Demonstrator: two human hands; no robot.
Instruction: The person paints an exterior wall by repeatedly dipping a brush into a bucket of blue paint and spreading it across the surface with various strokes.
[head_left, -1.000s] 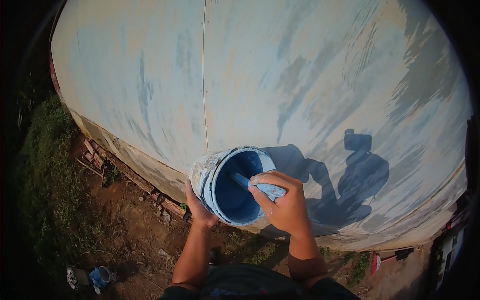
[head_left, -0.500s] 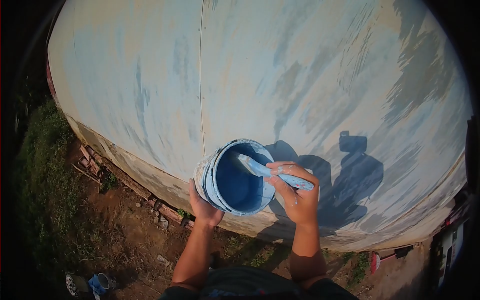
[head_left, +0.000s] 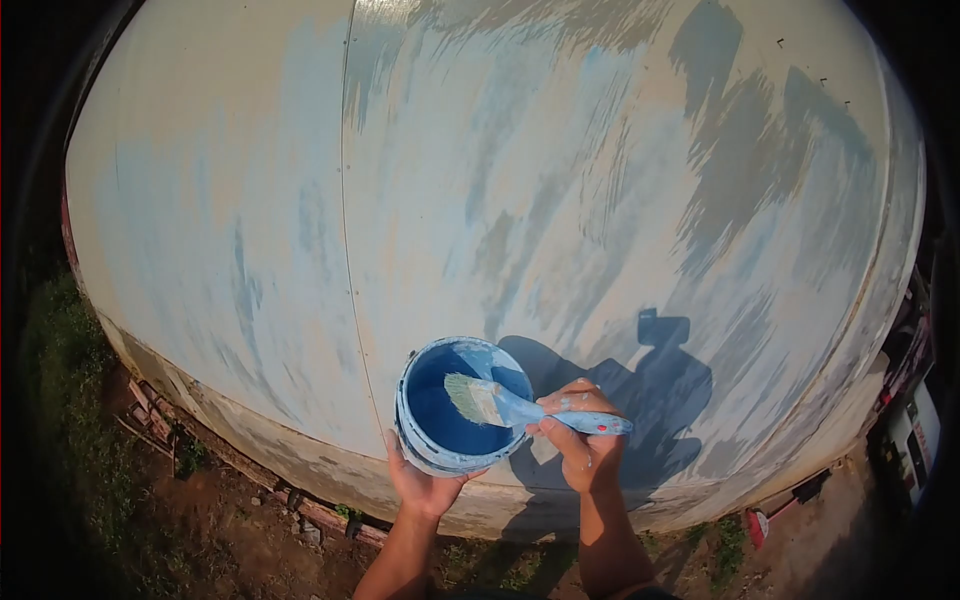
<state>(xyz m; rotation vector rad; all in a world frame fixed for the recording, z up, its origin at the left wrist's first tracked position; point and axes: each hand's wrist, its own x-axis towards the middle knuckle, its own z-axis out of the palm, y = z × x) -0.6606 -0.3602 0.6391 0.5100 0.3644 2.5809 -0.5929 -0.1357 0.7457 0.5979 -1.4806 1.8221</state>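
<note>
My left hand (head_left: 428, 487) supports a paint-smeared bucket (head_left: 418, 452) from its lower left side. The bucket's mouth is turned up toward me, and its inside is coated with blue paint. Between the fingers of my right hand (head_left: 585, 440) is the handle of a paintbrush (head_left: 515, 407) spotted with pale blue paint. Its pale bristles point left, over the bucket's opening. Behind both hands stands a wall (head_left: 250, 250) with streaky light blue strokes over a cream surface.
A vertical panel seam (head_left: 347, 230) runs down the wall. Along its foot on the left lie wooden pieces (head_left: 150, 410) on bare soil (head_left: 210, 520), beside grass (head_left: 60, 400). A shadow (head_left: 650, 400) falls on the wall at right. A white object (head_left: 908, 440) stands at the far right.
The brush has come up out of the bucket, so its bristles now show above the opening. In view, the bucket and both hands sit lower, and the wall has shifted left.
</note>
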